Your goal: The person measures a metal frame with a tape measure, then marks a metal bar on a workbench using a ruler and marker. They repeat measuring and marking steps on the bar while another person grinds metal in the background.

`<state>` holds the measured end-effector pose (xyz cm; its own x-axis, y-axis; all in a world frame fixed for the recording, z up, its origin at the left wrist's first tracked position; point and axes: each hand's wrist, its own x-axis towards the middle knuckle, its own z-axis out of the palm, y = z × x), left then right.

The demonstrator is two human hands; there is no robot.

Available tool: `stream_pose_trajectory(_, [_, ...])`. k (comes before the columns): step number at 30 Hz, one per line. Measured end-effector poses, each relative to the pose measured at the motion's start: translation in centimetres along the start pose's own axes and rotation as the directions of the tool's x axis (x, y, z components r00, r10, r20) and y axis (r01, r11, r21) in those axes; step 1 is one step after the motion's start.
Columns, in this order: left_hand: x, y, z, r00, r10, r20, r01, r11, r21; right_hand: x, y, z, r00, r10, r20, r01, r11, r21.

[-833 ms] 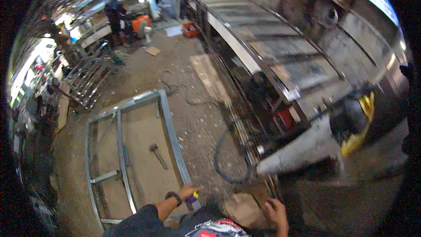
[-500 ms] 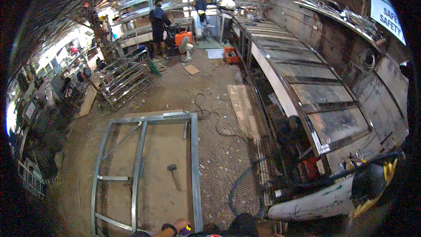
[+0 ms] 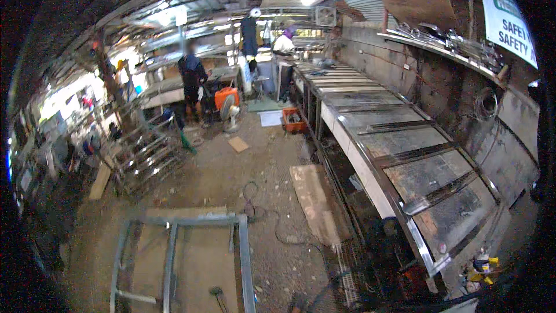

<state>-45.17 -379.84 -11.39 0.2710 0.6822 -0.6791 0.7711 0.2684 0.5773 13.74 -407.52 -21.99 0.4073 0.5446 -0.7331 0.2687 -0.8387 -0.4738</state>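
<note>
One rectangular metal frame (image 3: 245, 266) lies flat on the floor (image 3: 278, 185) at the lower left, its near end cut off by the lower edge. Three long bars (image 3: 169, 266) run away from the wearer, meeting one far crossbar (image 3: 202, 220); one short crosspiece (image 3: 136, 297) spans the left bay. Inside the right bay lies one hammer (image 3: 216, 291), blurred, head pointing away and handle running toward the lower edge. Neither of the wearer's hands can be made out, so I cannot tell whether they are gripping anything. To the right, one long worktop (image 3: 431, 171) stretches toward the back, one brown board (image 3: 317, 203) on the floor beside it. Farther off are two people (image 3: 193, 72), one orange case (image 3: 226, 97), one orange crate (image 3: 295, 122) and one pedestal fan (image 3: 230, 112).
</note>
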Motion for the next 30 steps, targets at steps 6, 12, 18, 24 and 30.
stream_pose_trajectory(6, [11.6,12.2,-10.8,0.993,0.031,-0.112,-0.043,0.994,-0.105,6.2,-31.6,-12.5,0.882,-0.416,-0.222,0.440,0.895,0.070])
stream_pose_trajectory(12, [21.3,16.1,-15.6,0.990,-0.075,-0.118,0.050,0.978,-0.204,-2.8,-71.7,-23.0,0.476,-0.799,-0.368,0.871,0.371,0.322])
stream_pose_trajectory(18, [33.7,18.5,-23.1,0.980,-0.190,-0.059,0.177,0.968,-0.176,-10.7,-94.3,-27.9,-0.262,-0.904,-0.336,0.938,-0.321,0.132])
stream_pose_trajectory(24, [47.9,22.9,-38.0,0.968,-0.156,-0.199,0.103,0.962,-0.252,-8.5,-111.4,-30.2,-0.528,-0.805,-0.270,0.754,-0.591,0.287])
stream_pose_trajectory(30, [66.2,30.0,-53.7,0.859,0.056,-0.509,-0.194,0.955,-0.223,1.9,-127.3,-30.7,-0.699,-0.624,-0.350,0.536,-0.780,0.323])
